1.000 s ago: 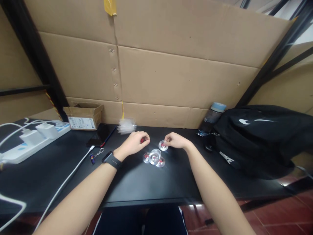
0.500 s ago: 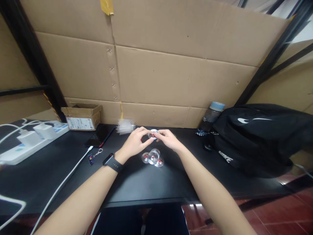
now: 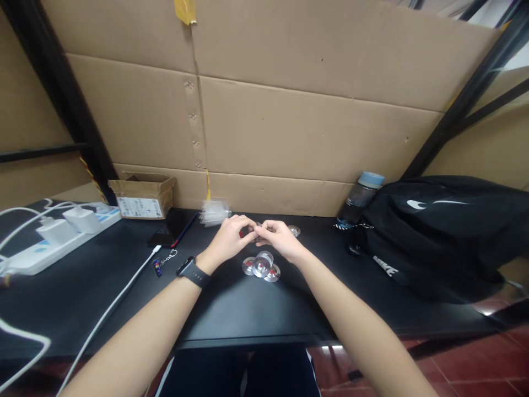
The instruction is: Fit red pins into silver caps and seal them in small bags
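My left hand [image 3: 229, 238], with a dark watch [image 3: 192, 271] on its wrist, and my right hand [image 3: 281, 240] meet fingertip to fingertip above the desk. Between them they pinch a small shiny disc [image 3: 257, 227], mostly hidden by the fingers. Just below, several silver discs with red centres [image 3: 262, 266] overlap in a loose pile. Another silver disc [image 3: 294, 230] lies beyond my right hand. Something red [image 3: 241, 234] shows behind my left thumb, too covered to name.
On the black desk [image 3: 243, 314], clear plastic bags [image 3: 214, 212], a phone [image 3: 171, 229], a keyring [image 3: 157, 267], a cardboard box [image 3: 142, 198] and a power strip [image 3: 28, 256] sit leftward. At right are a bottle [image 3: 359, 198] and a black bag [image 3: 438, 237].
My fingers have closed in around the held disc, which showed its face before and is now mostly covered. The view has shifted slightly, and the disc beyond my right hand has come into sight.
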A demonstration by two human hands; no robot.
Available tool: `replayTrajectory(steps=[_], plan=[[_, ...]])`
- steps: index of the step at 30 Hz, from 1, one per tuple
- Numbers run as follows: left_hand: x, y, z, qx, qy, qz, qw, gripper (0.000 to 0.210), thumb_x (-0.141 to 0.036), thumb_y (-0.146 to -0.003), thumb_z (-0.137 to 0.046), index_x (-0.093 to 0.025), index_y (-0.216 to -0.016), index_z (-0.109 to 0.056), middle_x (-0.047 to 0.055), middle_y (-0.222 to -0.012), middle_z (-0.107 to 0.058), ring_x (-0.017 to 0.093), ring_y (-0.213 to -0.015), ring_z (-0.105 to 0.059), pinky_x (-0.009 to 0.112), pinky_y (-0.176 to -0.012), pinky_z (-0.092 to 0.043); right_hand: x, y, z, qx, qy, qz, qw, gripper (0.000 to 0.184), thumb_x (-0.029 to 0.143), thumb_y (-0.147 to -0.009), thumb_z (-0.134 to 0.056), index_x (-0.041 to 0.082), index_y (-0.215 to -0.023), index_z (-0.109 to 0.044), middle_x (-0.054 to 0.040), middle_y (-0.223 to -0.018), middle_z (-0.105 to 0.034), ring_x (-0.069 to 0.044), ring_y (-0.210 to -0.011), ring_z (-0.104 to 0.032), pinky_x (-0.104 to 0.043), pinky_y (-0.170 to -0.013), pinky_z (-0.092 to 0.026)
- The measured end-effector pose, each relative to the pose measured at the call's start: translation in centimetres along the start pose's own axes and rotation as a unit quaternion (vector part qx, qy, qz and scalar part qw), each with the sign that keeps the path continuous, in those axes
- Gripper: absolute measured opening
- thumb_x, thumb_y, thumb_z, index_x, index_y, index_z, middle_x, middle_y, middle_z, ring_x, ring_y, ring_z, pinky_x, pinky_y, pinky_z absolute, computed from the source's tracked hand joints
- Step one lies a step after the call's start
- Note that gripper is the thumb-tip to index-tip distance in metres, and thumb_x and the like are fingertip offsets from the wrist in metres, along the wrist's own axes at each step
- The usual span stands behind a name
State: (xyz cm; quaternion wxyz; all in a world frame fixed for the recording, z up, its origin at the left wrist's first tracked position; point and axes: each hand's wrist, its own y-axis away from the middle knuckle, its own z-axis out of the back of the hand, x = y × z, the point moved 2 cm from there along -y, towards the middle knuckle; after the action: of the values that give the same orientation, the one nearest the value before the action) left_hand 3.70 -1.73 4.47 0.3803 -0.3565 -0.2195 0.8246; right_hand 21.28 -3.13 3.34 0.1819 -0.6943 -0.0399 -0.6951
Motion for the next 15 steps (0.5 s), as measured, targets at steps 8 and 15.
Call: replayTrajectory(steps=[8,15], plan=[[0.2,0.1,0.5,0.021,0.017,0.030,0.999,0.008,-0.023,-0.083,-0.064,-0.018,-0.079,-0.068,-0.001,-0.074,-0.071,0.014,-0.064,-0.062,0.025,-0.064,-0.045,0.4,0.0,-0.2,-0.023,0.015,0.037,0.999,0.043,0.046,-0.067,-0.087,0.020,-0.083,-0.057,0.0000,-0.088,-0.066,-0.013,-0.072,-0.065,-0.028,-0.069,-0.055],[4.8,0.3,1.8,0.037,-0.012,0.083,0.996,0.013,-0.024,-0.081,-0.061,-0.019,-0.081,-0.073,0.001,-0.079,-0.074,0.016,-0.073,-0.066,0.025,-0.070,-0.047,0.5,-0.8,6.3,-0.172,0.253,0.081,0.949,0.044,0.051,-0.065,-0.085,0.020,-0.085,-0.061,-0.0027,-0.086,-0.069,-0.016,-0.072,-0.064,-0.028,-0.067,-0.049]])
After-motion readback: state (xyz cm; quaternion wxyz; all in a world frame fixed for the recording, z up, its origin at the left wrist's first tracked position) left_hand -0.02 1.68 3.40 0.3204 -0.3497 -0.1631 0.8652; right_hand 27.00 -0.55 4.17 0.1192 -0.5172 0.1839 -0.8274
